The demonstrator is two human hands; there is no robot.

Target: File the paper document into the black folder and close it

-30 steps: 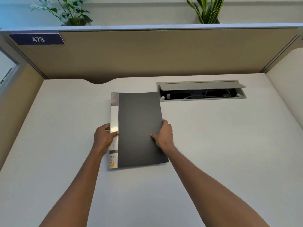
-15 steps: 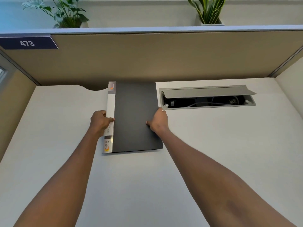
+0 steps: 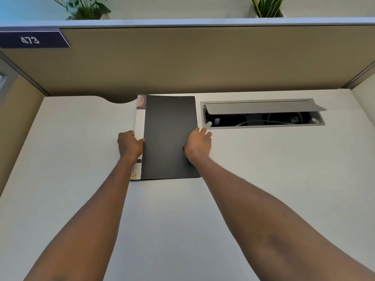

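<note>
The black folder (image 3: 168, 126) lies closed and flat on the white desk (image 3: 263, 179), its far edge touching the beige partition. A white spine strip with an orange logo runs down its left side. My left hand (image 3: 129, 145) grips the spine edge, thumb on top. My right hand (image 3: 197, 146) holds the right edge, thumb on the cover and fingers curled over the side. No paper document shows anywhere; the closed cover hides the inside.
An open grey cable hatch (image 3: 263, 113) with wires inside sits just right of the folder. The beige partition (image 3: 203, 61) walls the desk's far side, with a "473" label (image 3: 30, 39) at left and two plants on top. Side panels flank the desk.
Both hands have slid the closed folder away from me, up to the partition and beside the cable hatch. The grip of both hands is unchanged.
</note>
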